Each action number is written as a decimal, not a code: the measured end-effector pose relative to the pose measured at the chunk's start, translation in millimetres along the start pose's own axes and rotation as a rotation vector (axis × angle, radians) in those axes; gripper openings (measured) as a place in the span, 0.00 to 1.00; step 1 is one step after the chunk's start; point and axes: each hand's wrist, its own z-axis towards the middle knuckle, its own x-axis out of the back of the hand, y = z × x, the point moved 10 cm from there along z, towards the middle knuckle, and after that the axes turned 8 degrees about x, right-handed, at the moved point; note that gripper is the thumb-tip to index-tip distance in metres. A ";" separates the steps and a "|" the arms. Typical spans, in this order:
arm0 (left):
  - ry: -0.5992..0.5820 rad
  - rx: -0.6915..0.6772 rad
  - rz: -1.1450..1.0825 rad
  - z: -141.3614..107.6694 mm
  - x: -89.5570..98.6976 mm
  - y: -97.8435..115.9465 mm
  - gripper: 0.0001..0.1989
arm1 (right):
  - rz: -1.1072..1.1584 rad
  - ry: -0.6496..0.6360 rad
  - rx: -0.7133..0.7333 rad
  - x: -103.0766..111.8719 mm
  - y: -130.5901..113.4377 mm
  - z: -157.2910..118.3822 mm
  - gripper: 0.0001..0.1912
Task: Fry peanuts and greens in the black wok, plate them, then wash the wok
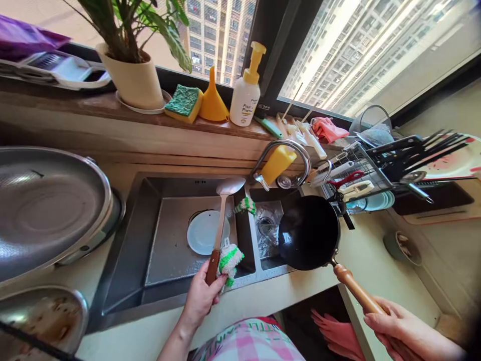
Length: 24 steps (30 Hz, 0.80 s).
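My left hand (203, 296) is closed on the brown wooden handle of a metal spatula (222, 215), with a green and white cloth (230, 261) pinched beside it. The spatula's blade points up and away over the sink. In the large basin lies a white plate (205, 233). My right hand (394, 326) grips the end of a wooden handle. That handle belongs to a black pan (310, 233), which is over the right edge of the small basin, its dark inside showing. A second green and white cloth (246, 205) hangs on the divider between the basins.
Behind the sink are a curved faucet (287, 143) and a yellow bottle (278, 164). A dish rack (361, 170) with utensils stands at the right. Large pan (52, 210) and dirty pan (45, 321) sit left. Pump bottle (244, 100), funnel, sponge and plant line the sill.
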 end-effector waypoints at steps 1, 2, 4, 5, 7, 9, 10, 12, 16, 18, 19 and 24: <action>-0.003 -0.003 0.006 0.1 -0.9 1.5 0.27 | -0.076 0.021 0.011 2.1 -2.8 0.6 0.19; -0.007 -0.005 0.012 0.0 -2.1 2.3 0.27 | -0.142 0.046 0.022 4.6 -5.8 1.2 0.19; -0.012 -0.004 0.023 0.0 -4.6 1.6 0.28 | -0.247 0.098 0.051 10.1 -11.5 1.9 0.19; -0.016 -0.001 0.027 0.0 -6.1 0.2 0.29 | -0.285 0.126 0.074 12.8 -14.2 1.8 0.18; -0.021 0.006 0.035 -0.2 -8.7 -3.0 0.31 | -0.340 0.140 0.105 14.1 -16.0 0.7 0.15; -0.029 0.003 0.044 -1.2 -11.3 -5.0 0.33 | -0.371 0.133 0.110 13.8 -13.6 -0.6 0.13; -0.034 -0.001 0.049 -1.9 -12.3 -5.5 0.33 | -0.377 0.132 0.105 14.4 -11.2 -0.9 0.13; -0.036 -0.003 0.057 -3.7 -13.0 -7.0 0.34 | -0.368 0.143 0.098 17.7 -6.8 0.1 0.13; -0.027 -0.022 0.061 -7.3 -11.3 -9.3 0.33 | -0.281 0.148 0.170 22.3 -8.0 11.6 0.13; -0.024 -0.036 0.070 -9.2 -10.8 -10.4 0.33 | -0.216 0.107 0.202 17.6 -10.4 21.0 0.13; -0.022 -0.038 0.077 -10.2 -10.7 -11.6 0.34 | -0.179 0.084 0.212 13.8 -11.8 26.1 0.13; -0.008 -0.032 0.087 -15.7 -13.5 -19.9 0.36 | 0.037 -0.049 0.205 -15.8 -15.7 55.3 0.15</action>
